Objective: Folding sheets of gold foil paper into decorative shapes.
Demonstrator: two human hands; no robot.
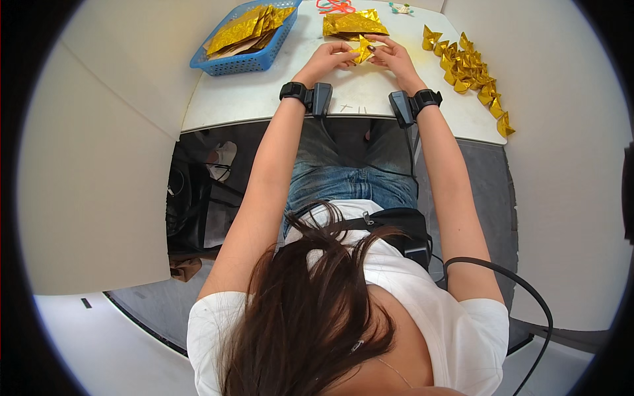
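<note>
1. Dark hair [310,317] and a white shirt [462,336] filled the 6 o'clock edge of the head view, nearest the lens, with both bare forearms running up toward 12 o'clock.
2. Black wrist devices [316,96] sat on both wrists at the near edge of the white table [264,99].
3. Between the hands lay the gold paper piece [362,50], at about 12 o'clock; left hand [328,59] pinched it narrowly from 9 o'clock, right hand [395,58] from 3 o'clock. Both stood equally near; its long axis ran roughly 12 to 6, though that was hard to judge.
4. Just beyond the piece, a stack of gold sheets [353,24] lay flat.
5. At 11 o'clock a blue basket [224,65] held more gold sheets.
6. At 1 to 2 o'clock a row of folded gold pieces [469,69] lay well apart from the hands.
</note>
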